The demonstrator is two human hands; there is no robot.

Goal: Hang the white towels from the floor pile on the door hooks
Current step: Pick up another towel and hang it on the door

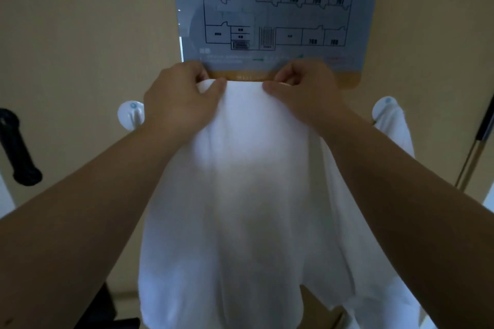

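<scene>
Head cam shows me one white towel (240,195) held up flat against the beige door (80,35), filling most of the middle of the shot and hanging down past the bottom edge. Its top hem sits just under the lower yellow strip of the evacuation map sign (270,13) stuck on the door.

My left hand (181,96) pinches the top edge on the left, thumb lying over the front of the cloth and the other fingers curled behind it. My right hand (304,88) does the same on the right side of the hem, thumb on the front, fingers tucked behind. So both hands are grasping the towel, hem stretched between them.

Going outward: there's a white hook (131,115) on the door just left of my left wrist, bare as far as I can see. Another white hook (386,108) sits off to the right, and a second white towel (398,133) hangs from it, partly hidden behind my right forearm. Can't tell if there's a hook behind the towel I'm holding.

Far left is a black door handle (18,147). Far right edge has a metal rod, kinda blurry.
</scene>
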